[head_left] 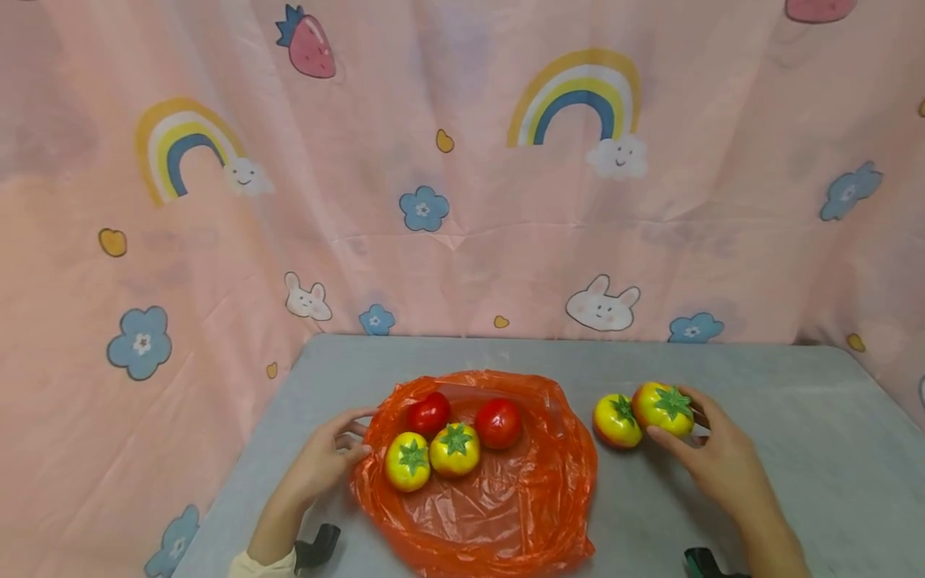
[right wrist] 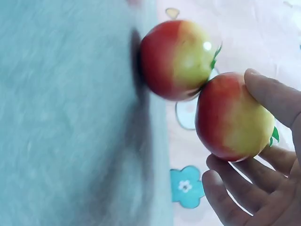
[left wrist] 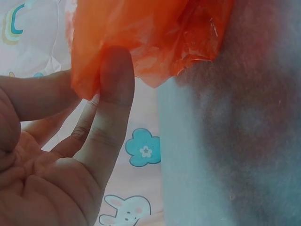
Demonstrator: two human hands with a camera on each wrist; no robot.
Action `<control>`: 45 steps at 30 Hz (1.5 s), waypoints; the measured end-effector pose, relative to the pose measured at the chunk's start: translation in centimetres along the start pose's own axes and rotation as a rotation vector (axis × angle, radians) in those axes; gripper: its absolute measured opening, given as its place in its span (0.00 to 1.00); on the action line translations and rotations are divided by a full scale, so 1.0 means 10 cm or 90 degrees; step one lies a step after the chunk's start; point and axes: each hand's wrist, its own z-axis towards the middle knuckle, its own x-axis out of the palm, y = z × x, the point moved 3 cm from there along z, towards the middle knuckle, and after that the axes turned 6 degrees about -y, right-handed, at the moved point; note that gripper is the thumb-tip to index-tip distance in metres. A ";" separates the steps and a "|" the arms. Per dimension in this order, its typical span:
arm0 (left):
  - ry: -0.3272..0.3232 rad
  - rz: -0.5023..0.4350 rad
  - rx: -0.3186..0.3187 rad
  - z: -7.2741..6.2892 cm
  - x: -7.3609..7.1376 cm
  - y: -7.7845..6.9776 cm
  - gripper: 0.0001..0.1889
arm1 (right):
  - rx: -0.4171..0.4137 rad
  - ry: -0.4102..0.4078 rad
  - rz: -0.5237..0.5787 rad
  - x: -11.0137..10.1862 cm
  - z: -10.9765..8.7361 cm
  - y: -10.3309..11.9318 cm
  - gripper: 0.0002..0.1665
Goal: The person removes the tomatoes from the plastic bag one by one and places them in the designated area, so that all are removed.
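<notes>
An orange plastic bag (head_left: 470,514) lies spread open on the table, with two red tomatoes (head_left: 498,423) and two yellow tomatoes with green star-shaped leaves (head_left: 454,449) inside. At the bag's left rim, my left hand (head_left: 328,453) pinches the thin plastic between thumb and fingers; the left wrist view shows the orange film (left wrist: 155,37) there. To the right of the bag, my right hand (head_left: 723,449) grips a yellow-and-red tomato (right wrist: 235,117) between thumb and fingertips, raised off the table. Right beside it, another yellow-and-red tomato (head_left: 617,421) rests on the table.
The grey table (head_left: 817,449) reaches back to a pink curtain (head_left: 462,273) printed with rainbows, rabbits and flowers. Dark camera mounts (head_left: 318,546) show by both wrists.
</notes>
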 end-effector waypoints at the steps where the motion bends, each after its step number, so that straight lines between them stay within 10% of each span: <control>1: -0.001 0.001 0.001 0.00 0.00 0.00 0.28 | 0.006 -0.005 0.002 0.00 0.00 -0.03 0.61; 45: 0.008 0.012 0.004 0.00 0.02 0.01 0.27 | -0.048 0.097 -0.058 0.01 0.10 -0.27 0.60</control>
